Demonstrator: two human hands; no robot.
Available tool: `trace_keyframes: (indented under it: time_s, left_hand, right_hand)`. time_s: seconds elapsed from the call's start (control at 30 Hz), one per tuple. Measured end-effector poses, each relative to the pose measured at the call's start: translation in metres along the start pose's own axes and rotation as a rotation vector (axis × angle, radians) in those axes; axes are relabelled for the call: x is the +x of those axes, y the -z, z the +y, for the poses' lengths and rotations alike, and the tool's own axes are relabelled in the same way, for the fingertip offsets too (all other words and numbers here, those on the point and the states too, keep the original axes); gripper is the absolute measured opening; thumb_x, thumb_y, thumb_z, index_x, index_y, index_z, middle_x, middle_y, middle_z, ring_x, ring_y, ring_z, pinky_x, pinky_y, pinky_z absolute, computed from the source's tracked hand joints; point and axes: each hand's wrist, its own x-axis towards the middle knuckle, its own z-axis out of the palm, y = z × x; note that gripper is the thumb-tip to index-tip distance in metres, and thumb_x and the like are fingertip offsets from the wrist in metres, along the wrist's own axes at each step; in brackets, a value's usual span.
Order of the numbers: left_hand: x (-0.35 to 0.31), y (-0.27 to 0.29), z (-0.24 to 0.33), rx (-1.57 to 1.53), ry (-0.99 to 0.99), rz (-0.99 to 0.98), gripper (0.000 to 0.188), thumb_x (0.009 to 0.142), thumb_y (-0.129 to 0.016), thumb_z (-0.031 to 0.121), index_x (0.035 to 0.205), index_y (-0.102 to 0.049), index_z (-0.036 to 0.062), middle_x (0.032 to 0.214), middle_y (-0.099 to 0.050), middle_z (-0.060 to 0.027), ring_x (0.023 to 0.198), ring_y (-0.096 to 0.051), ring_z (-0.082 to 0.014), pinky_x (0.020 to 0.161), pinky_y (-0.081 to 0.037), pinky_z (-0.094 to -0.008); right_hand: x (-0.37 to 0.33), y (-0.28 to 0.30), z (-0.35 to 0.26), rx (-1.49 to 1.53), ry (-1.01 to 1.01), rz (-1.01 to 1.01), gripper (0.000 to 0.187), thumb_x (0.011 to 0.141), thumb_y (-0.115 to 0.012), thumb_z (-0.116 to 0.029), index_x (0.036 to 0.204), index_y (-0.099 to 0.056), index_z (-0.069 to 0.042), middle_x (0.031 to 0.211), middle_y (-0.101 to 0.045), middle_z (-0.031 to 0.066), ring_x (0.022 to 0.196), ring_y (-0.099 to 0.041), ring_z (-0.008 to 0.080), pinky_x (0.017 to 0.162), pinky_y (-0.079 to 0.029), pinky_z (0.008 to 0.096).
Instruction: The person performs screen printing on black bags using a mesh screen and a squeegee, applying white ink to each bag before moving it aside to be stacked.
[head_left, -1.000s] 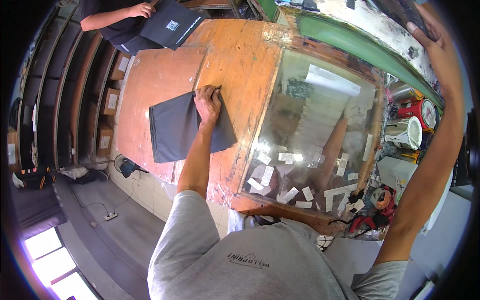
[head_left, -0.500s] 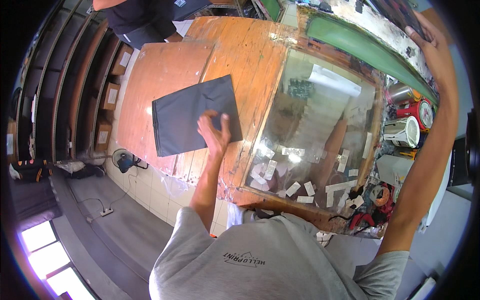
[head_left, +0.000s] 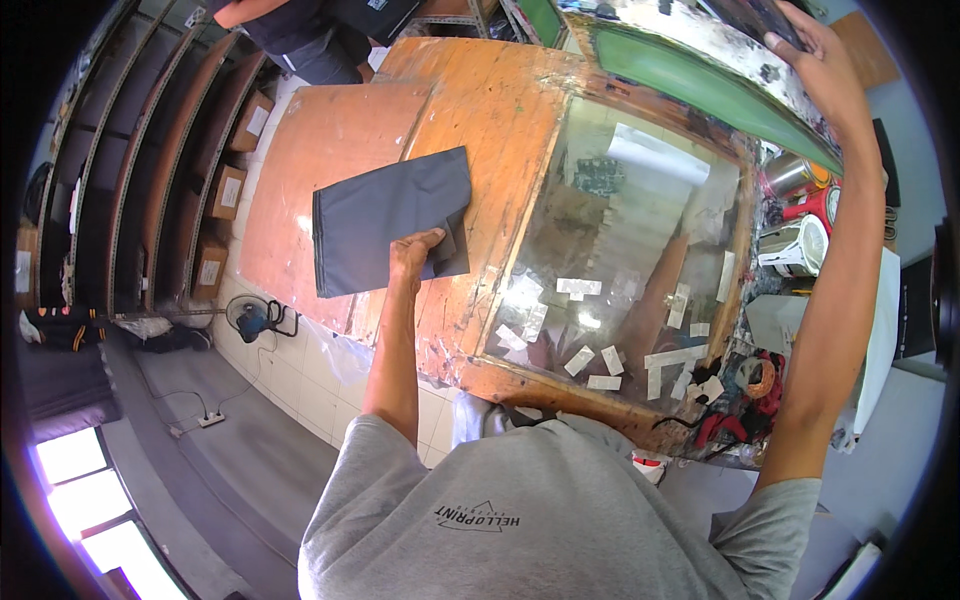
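Note:
A dark grey flat piece of cloth (head_left: 365, 215) lies on the wooden table (head_left: 480, 110), left of a glass pane. My left hand (head_left: 413, 255) is closed on its near right part, with thumb and fingers pinched. Beside the fingers the cloth is raised in a fold. At the far right, my right arm reaches up, and my right hand (head_left: 822, 55) is closed round the edge of a dark flat thing (head_left: 758, 22). That thing is partly cut off by the picture's rim, and its kind cannot be made out.
Tape pieces (head_left: 578, 288) and a white sheet (head_left: 660, 153) show at the glass pane (head_left: 600, 240). A green panel (head_left: 700, 95) and cans (head_left: 795, 248) stand right. Shelves (head_left: 130, 190) and a fan (head_left: 250, 318) are left. Another person (head_left: 290, 35) stands beyond the table.
My left hand has gone from spread fingers over the cloth to a pinch on it, and a fold has risen. My right hand and the dark flat thing have shifted left.

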Motion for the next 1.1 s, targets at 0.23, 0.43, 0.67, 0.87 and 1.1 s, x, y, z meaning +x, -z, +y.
trace_keyframes:
  time_s: [0.23,0.43,0.67,0.87,1.1]
  left_hand:
    - [0.007,0.003,0.006,0.024,-0.092,-0.067,0.018,0.080,-0.083,0.008,0.096,-0.081,0.0004,0.110,-0.076,-0.0172,0.109,-0.068,-0.0246,0.100,-0.049,-0.0367]
    - [-0.020,-0.064,0.008,0.417,-0.422,0.068,0.018,0.082,-0.082,0.017,0.092,-0.082,0.0021,0.127,-0.070,-0.0218,0.120,-0.064,-0.0293,0.102,-0.048,-0.0371]
    - [-0.006,-0.083,0.034,0.403,-0.663,0.044,0.025,0.091,-0.075,0.028,0.095,-0.076,0.0034,0.126,-0.069,-0.0237,0.133,-0.055,-0.0399,0.118,-0.033,-0.0493]
    - [-0.045,-0.196,-0.008,1.042,-0.826,-0.134,0.054,0.103,-0.052,0.034,0.152,-0.047,0.0143,0.167,-0.027,-0.0172,0.156,-0.013,-0.0438,0.114,-0.008,-0.0795]
    - [-0.081,-0.300,-0.002,1.077,-1.177,-0.372,0.058,0.103,-0.049,0.031,0.159,-0.039,0.0196,0.169,-0.023,-0.0135,0.157,-0.010,-0.0427,0.117,-0.006,-0.0767]
  right_hand:
    - [0.003,0.002,0.002,0.055,-0.112,0.027,0.037,0.083,-0.066,0.010,0.120,-0.070,0.003,0.106,-0.074,0.0078,0.099,-0.066,0.0167,0.093,-0.049,0.0301]
    - [0.007,0.007,-0.003,-0.041,-0.183,0.002,0.038,0.085,-0.067,0.007,0.123,-0.070,0.000,0.108,-0.075,0.0100,0.090,-0.065,0.0173,0.085,-0.051,0.0307]
    - [-0.001,0.007,-0.031,-0.176,-0.267,-0.012,0.037,0.090,-0.066,0.000,0.126,-0.070,-0.004,0.100,-0.074,0.0114,0.071,-0.058,0.0140,0.067,-0.048,0.0314]
    - [0.003,0.018,-0.019,-0.143,-0.206,-0.046,0.037,0.089,-0.065,-0.003,0.126,-0.071,-0.004,0.090,-0.072,0.0104,0.067,-0.057,0.0132,0.063,-0.047,0.0318]
    - [0.008,0.031,0.000,-0.205,-0.167,-0.135,0.036,0.080,-0.061,-0.004,0.112,-0.077,-0.008,0.081,-0.073,0.0147,0.074,-0.068,0.0234,0.067,-0.052,0.0395]
